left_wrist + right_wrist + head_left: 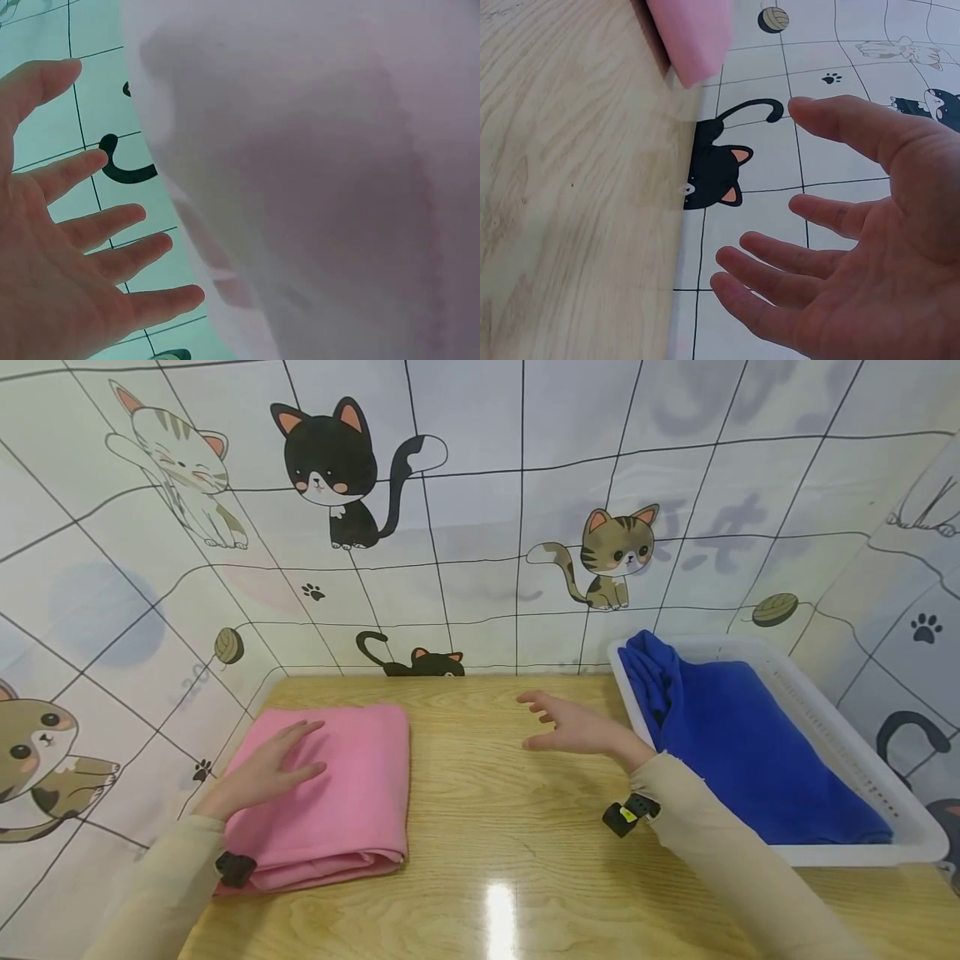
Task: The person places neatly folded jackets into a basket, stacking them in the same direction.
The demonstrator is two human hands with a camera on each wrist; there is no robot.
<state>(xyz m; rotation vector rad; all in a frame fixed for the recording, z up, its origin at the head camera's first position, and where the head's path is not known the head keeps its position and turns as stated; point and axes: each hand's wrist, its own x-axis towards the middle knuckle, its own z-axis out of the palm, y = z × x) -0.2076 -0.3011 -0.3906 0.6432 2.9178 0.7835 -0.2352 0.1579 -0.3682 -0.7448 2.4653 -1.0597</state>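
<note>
On the left of the table lies a folded pink cloth [352,785], its layered edge toward the front. My left hand [262,774] hovers over its left part with fingers spread and holds nothing. In the left wrist view the same hand [67,247] shows spread fingers beside a pale, blurred cloth surface [322,187]. My right hand [577,727], also holding nothing, is above the wood between the pink cloth and a white basket [817,693]. Its fingers are loosely bent, as the right wrist view shows of the hand [855,240]. A folded blue cloth [750,752] lies in the basket.
The light wooden table [480,827] meets a wall [480,527] printed with cats and grid lines at the back. Similar walls stand at left and right. The basket's raised rim runs along the table's right side. Both wrists carry small black devices.
</note>
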